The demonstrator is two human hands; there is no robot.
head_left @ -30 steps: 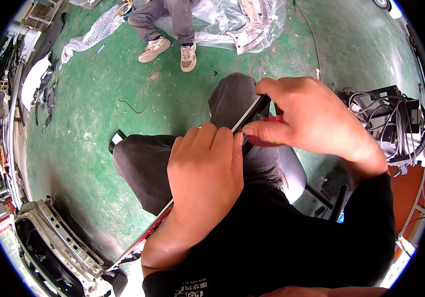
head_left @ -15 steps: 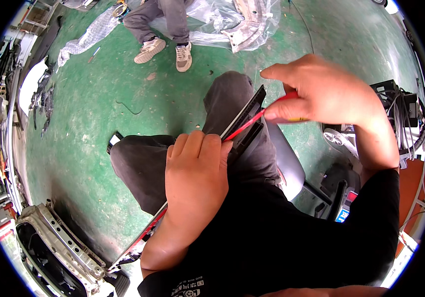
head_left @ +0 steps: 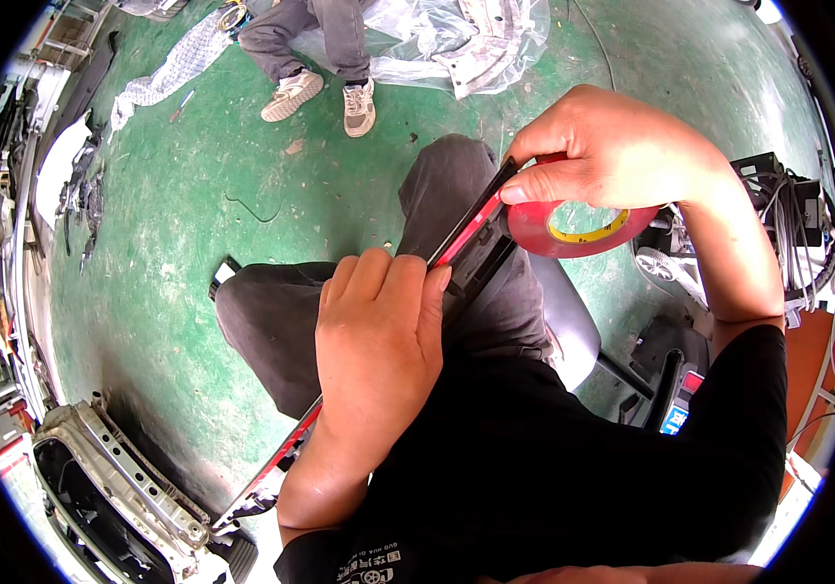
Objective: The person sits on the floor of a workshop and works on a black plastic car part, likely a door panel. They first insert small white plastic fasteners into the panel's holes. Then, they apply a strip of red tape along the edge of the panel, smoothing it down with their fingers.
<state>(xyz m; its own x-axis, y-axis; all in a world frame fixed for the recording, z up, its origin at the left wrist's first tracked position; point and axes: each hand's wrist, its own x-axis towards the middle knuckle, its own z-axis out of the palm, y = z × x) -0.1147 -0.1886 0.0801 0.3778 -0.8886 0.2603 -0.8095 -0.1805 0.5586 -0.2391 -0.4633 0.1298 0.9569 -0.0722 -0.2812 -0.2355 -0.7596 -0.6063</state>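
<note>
One black strip (head_left: pixel 481 258) is gripped by the left hand (head_left: pixel 379 336), fingers curled snug; one red tape roll (head_left: pixel 531 226) is held by the right hand (head_left: pixel 627 151), fingers pinched near-closed at the strip's tip. Loads of open green floor (head_left: pixel 169 219) past them.

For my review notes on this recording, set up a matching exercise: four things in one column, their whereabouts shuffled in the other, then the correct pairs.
Things
1. Clear, crumpled plastic sheeting
2. Red ring-shaped tape roll with a yellow inner core
3. Tangle of grey cables
4. Long, narrow black strip

Places
A. In the left hand, running at a slant
B. At the picture's right side, beyond the right forearm
C. At the picture's upper edge, on the green floor
D. In the right hand, its hole in view

Pairs: 1-C, 2-D, 3-B, 4-A
</note>
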